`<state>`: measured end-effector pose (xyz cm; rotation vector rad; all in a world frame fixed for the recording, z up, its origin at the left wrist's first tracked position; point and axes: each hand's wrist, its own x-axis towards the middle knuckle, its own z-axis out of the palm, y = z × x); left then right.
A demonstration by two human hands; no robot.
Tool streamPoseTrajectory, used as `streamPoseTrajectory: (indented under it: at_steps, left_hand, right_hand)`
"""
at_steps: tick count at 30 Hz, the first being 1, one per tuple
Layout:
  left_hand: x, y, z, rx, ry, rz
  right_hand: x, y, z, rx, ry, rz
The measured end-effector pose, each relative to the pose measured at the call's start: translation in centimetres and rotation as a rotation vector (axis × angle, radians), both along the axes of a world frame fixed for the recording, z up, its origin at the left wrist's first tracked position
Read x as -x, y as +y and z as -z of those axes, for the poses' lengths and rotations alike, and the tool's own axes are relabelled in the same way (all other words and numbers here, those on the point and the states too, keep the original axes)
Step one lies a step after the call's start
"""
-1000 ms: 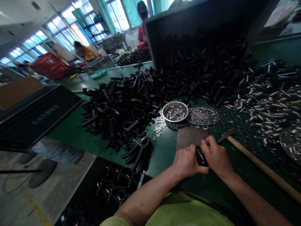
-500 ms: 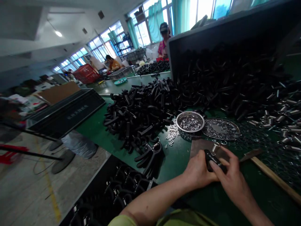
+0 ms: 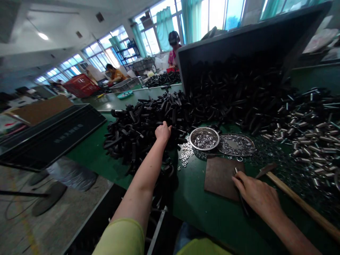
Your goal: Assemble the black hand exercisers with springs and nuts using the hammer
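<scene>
My left hand (image 3: 163, 131) is stretched out over the pile of black plastic parts (image 3: 138, 120), its fingers curled down among them; whatever they grip is hidden. Near the right side, my right hand (image 3: 259, 194) is closed on a black plastic part (image 3: 244, 205), mostly covered by the fingers. A small metal tip (image 3: 236, 170) shows just above the thumb. Beneath that hand lies a flat brown plate (image 3: 220, 177). A hammer with a wooden handle (image 3: 297, 196) rests just right of the hand.
A steel bowl (image 3: 218, 141) of small metal pieces stands beside a round tray (image 3: 253, 150) of rings. Loose nuts (image 3: 186, 156) lie left of it; metal springs (image 3: 313, 141) are heaped at right. A big tipped bin (image 3: 186, 67) rises behind. Co-workers sit farther back.
My left hand has left the part both hands held and reached forward-left to the black pile. My right hand keeps a black part, now lower beside the brown plate. The view has shifted right.
</scene>
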<state>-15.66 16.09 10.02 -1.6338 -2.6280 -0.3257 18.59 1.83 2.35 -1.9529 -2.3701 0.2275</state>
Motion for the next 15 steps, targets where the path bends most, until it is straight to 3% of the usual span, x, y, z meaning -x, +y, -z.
streamPoseTrajectory:
  at_steps: [3,5,7,9,11,13,15]
  left_hand:
    - [0.0,-0.6,-0.5,-0.243,-0.149,0.039]
    - [-0.8,-1.3,-0.9,-0.437,-0.309,0.098]
    - [-2.4,-2.6,-1.0,-0.503,-0.427,0.166]
    - [-5.2,-5.0,-0.6,-0.474,-0.623,0.245]
    - [-8.6,-8.2,0.4,-0.39,-1.074,0.344]
    - [-12.1,-11.8,1.6,-0.177,-1.435,0.395]
    - [-15.0,-14.9,2.5,-0.013,-1.602,0.377]
  right_hand:
    - [-0.3,0.3,0.0,0.026,0.163,0.05]
    - [-0.8,0.5,0.1,0.053,0.404,0.093]
    - [-1.0,0.5,-0.1,0.075,0.71,0.142]
    - [-0.8,0.3,-0.8,0.059,0.98,0.197]
    - [-0.1,-0.3,-1.8,0.015,1.146,0.244]
    - [0.8,-1.2,-3.0,-0.035,1.225,0.249]
    - [1.6,-2.3,-3.8,-0.068,1.232,0.222]
